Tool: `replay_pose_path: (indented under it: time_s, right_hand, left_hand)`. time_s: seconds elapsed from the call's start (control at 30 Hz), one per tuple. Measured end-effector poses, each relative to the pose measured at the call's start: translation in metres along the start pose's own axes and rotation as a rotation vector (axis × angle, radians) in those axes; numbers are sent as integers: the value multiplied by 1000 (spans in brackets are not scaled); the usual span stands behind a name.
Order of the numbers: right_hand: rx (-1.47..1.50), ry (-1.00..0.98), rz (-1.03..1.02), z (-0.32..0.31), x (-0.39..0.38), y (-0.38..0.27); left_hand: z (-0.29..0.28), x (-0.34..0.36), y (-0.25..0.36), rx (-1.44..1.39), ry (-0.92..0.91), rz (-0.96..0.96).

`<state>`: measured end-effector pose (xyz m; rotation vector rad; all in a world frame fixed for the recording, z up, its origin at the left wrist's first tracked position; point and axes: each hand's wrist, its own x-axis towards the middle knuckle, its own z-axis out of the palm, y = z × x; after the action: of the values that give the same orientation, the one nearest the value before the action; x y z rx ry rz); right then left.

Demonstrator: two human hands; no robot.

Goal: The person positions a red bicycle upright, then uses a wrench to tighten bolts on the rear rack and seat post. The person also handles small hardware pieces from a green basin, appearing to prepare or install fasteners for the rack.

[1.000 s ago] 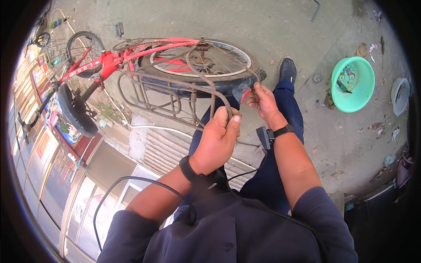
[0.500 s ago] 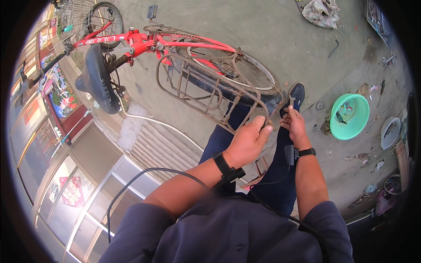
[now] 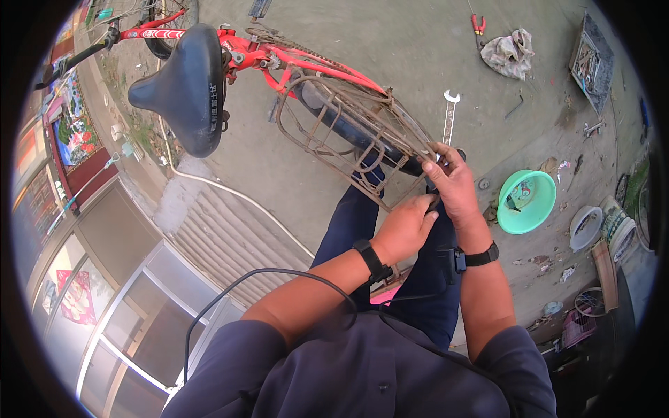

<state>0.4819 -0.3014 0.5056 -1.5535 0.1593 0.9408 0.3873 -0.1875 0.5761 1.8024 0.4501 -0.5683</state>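
Note:
A red bicycle (image 3: 244, 56) stands in front of me with its black saddle (image 3: 185, 90) at the upper left. Its rusty wire rear rack (image 3: 322, 150) points toward me, over the black rear mudguard. My left hand (image 3: 405, 228) is closed around the rack's rear end; its fingertips are partly hidden. Close beside it, my right hand (image 3: 453, 182) has its fingers bent at the corner of the rack. An open-end wrench (image 3: 450, 118) sticks out from these fingers, its jaw pointing away from me.
A green basin (image 3: 527, 221) and a pale bowl (image 3: 585, 228) stand on the ground to the right. Farther off are a crumpled sack (image 3: 509, 54), red-handled pliers (image 3: 478, 25) and a tool tray (image 3: 591, 66). A pale hose (image 3: 237, 195) runs along the ground at left.
The bicycle's saddle and rack have tipped up toward me. My right hand has moved up with the wrench to the rack's end, next to my left hand, which keeps its hold.

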Motion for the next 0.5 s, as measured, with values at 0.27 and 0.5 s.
replay_pose_path:
  time_s: [0.27,0.5]
  right_hand:
    - [289,99,171,81,-22,-22]
    - [247,145,210,96,-30,-29]
  left_hand:
    - [-233,-108,21,453,640,478]
    - [-453,-60,3,984,998,265]
